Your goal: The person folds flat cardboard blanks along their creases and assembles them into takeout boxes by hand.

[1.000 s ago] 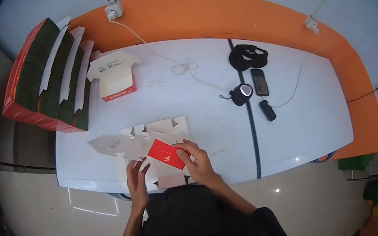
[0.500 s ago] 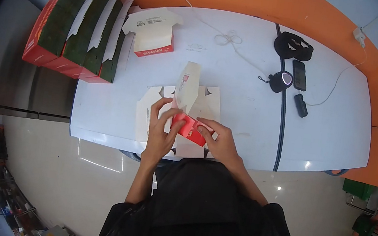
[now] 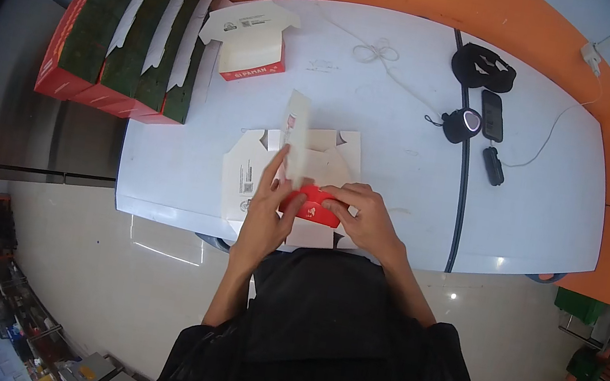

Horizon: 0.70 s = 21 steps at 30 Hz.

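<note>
Both hands hold a partly folded cardboard box (image 3: 314, 212), red outside and cream inside, near the table's front edge. My left hand (image 3: 268, 209) grips its left end, thumb on the red side and forefinger stretched up along the tall standing flap (image 3: 295, 134). At the right end, my right hand (image 3: 369, 217) pinches the red wall between thumb and fingers. Flat cream cardboard blanks (image 3: 243, 154), with dark print and a code square, lie under and around the box. The box's far inner side is partly hidden by the flap and my hands.
Behind stands a finished red box (image 3: 253, 72) with its lid up. Several large green-and-red boxes (image 3: 128, 30) fill the left corner. To the right are a black strap-like item (image 3: 484, 67), a round black device (image 3: 460, 125), a phone (image 3: 492, 116) and a white cable (image 3: 407, 86).
The box has turned so its red wall lies more level. My left forefinger has straightened up against the flap, and the flap leans further left. The view has shifted slightly.
</note>
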Each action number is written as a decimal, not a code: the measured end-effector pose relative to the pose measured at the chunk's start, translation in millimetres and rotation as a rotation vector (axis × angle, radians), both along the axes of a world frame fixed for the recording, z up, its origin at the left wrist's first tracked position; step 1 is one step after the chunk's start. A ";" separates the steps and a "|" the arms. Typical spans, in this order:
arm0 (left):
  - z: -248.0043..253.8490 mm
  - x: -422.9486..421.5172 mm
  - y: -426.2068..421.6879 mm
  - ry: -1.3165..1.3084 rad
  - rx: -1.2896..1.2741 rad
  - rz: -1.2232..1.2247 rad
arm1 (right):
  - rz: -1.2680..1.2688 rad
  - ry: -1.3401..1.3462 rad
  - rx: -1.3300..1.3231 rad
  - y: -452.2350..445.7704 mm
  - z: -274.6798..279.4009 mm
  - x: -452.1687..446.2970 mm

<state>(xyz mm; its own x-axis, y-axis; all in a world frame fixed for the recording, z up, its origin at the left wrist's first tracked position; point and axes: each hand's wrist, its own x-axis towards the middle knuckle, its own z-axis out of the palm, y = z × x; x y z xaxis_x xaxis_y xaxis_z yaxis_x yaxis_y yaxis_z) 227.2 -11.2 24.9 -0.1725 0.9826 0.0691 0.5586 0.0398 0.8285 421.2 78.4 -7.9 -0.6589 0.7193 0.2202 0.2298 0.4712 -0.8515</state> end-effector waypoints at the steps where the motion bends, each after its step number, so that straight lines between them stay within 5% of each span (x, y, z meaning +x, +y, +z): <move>1: 2.0 0.7 0.0 0.017 -0.024 -0.041 | 0.003 0.038 0.001 0.2 -0.6 -0.6; 7: 5.2 -13.6 -12.3 -0.067 -0.019 -0.261 | -0.101 0.136 -0.302 -15.0 2.5 -7.5; 11: 16.8 -29.4 -15.5 -0.239 0.682 -0.428 | -0.024 0.357 -0.617 -12.7 6.4 8.6; 13: 27.0 -23.8 -13.0 -0.317 0.852 -0.240 | 0.075 0.591 -0.658 -8.2 21.9 5.3; 17: 8.8 3.4 -10.6 -0.112 0.677 -0.082 | 0.046 1.036 -0.844 -10.9 26.9 11.1; 19: -18.2 14.4 -9.5 0.092 0.534 -0.054 | -0.040 1.047 -0.898 -4.9 44.6 12.7; 21: -46.7 26.0 -1.8 -0.196 0.414 -0.020 | -0.101 0.976 -0.839 -7.0 63.4 4.6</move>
